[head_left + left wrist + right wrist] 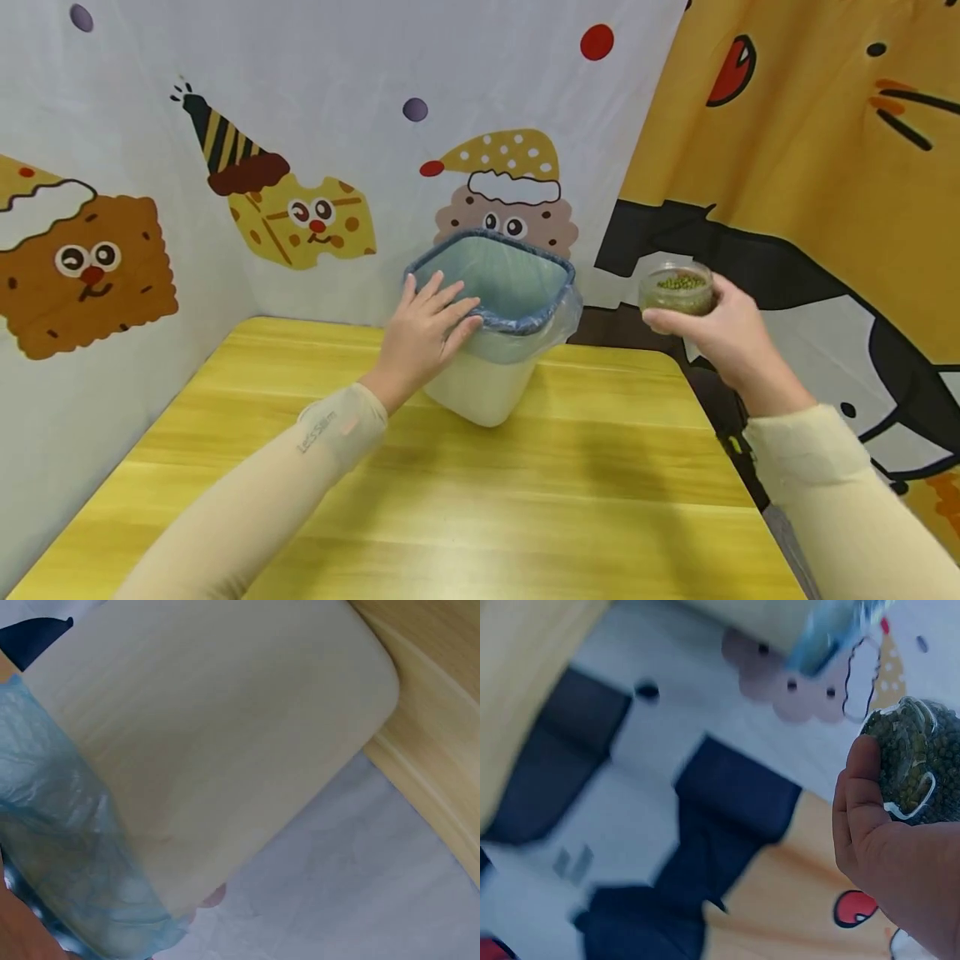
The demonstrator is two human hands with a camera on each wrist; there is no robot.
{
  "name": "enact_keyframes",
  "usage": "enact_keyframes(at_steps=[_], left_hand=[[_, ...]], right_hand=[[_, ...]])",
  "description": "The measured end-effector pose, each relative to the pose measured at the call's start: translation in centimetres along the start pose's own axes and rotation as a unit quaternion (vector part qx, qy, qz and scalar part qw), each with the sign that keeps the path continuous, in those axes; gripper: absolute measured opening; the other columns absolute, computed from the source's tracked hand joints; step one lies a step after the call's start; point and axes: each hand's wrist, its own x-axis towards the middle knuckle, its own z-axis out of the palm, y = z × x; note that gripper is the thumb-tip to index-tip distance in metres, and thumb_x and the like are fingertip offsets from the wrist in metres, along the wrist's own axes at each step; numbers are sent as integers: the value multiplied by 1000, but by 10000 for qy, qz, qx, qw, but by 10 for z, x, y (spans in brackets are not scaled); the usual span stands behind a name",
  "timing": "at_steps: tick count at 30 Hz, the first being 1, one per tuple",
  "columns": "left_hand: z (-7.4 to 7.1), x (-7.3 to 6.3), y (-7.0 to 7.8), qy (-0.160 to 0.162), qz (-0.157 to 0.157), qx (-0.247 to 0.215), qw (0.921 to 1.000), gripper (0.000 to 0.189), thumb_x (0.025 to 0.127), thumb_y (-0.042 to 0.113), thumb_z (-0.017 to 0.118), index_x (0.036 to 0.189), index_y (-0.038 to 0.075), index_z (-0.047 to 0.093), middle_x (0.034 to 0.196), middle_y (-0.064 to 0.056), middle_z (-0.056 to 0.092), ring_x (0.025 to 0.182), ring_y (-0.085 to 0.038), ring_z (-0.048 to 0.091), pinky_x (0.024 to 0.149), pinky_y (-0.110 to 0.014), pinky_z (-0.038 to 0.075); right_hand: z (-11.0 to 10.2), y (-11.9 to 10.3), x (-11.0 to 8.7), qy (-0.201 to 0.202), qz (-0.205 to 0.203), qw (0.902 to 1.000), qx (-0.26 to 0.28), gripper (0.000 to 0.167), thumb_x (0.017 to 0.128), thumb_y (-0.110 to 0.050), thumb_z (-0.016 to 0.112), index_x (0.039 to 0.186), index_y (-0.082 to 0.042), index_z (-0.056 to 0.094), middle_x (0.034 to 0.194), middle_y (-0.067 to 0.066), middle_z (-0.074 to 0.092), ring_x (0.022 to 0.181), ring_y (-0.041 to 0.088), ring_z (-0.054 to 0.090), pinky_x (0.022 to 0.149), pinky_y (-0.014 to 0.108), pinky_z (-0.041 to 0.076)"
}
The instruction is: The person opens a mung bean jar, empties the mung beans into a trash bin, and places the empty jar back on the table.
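Observation:
A cream-coloured trash bin (480, 387) stands upright at the far side of the table, lined with a thin bluish plastic bag (561, 317) folded over its dark blue rim. My left hand (422, 333) rests on the near left of that rim, fingers spread and nearly straight. In the left wrist view the bin's side (225, 742) fills most of the picture, with the hand barely showing at the lower left corner. To the right of the bin, my right hand (727, 329) holds up a small clear plastic tub (677, 293) of green beans, thumb and fingers curled round it.
The yellow wood-grain table (465, 508) reaches toward me from the bin. Behind it hangs a white cloth (315, 75) with cartoon prints, and an orange, black and white printed curtain (795, 183) hangs at the right, close beyond the tub.

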Motion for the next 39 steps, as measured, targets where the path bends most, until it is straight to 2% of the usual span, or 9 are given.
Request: enact_keyframes(at_steps=[6,9,12,13,17,23,28,33,39], left_hand=[[-5,4,2,-143,-159,-155,9997,38,102,40,71,132,16,78,143,-14,71,147,-42,55,123,-74,33],[-7,5,4,-303,-218,-143,9992,38,102,40,71,132,17,78,143,-13,71,147,-42,55,123,-73,32],[-9,6,5,-389,-259,-86,9989,38,102,41,72,131,17,79,142,-12,72,146,-42,56,124,-72,33],[-9,7,5,-383,-259,-81,9989,38,101,41,73,130,17,79,140,-12,72,145,-42,57,123,-71,34],[-10,7,8,-265,-192,10,9995,37,100,42,75,126,17,81,134,-11,76,140,-41,63,122,-66,40],[-11,6,12,158,-8,130,9998,35,97,41,79,119,14,83,121,-11,81,126,-39,71,116,-62,50],[-11,5,13,556,65,-27,9984,31,93,37,85,110,11,85,106,-11,76,104,-32,73,92,-47,64],[-10,4,15,677,-14,-59,9977,32,92,37,86,107,9,84,99,-9,74,90,-28,67,73,-39,62],[-10,5,17,650,-79,13,9979,32,92,37,86,106,8,82,92,-7,71,81,-26,62,68,-36,58]], right_hand=[[-30,-48,49,-24,-142,9971,-752,98,85,-60,85,157,-8,43,137,9,58,117,23,57,85,28,53],[-34,-68,66,-103,-255,9943,-1026,106,86,-60,84,161,-2,36,148,22,53,124,35,55,96,44,58],[-31,-87,78,-256,-394,9917,-1198,111,88,-57,82,166,0,27,156,28,47,133,44,51,110,65,50],[-29,-92,81,-293,-440,9907,-1250,111,89,-56,82,166,0,26,157,28,46,135,45,50,112,67,49],[-17,-107,89,-393,-695,9853,-1510,106,89,-51,82,165,1,28,156,28,48,135,46,50,112,68,50],[2,-123,96,-490,-1059,9756,-1860,98,87,-43,85,160,2,36,149,27,54,131,46,54,109,66,53],[12,-128,98,-614,-1251,9677,-2101,98,85,-37,88,160,1,37,149,28,55,132,46,56,109,66,53],[15,-130,99,-673,-1298,9664,-2116,99,84,-29,88,162,-1,34,151,27,54,133,47,57,110,64,53],[14,-134,101,-601,-1474,9626,-2194,95,85,-22,86,162,-1,34,152,28,54,134,47,57,110,64,54]])
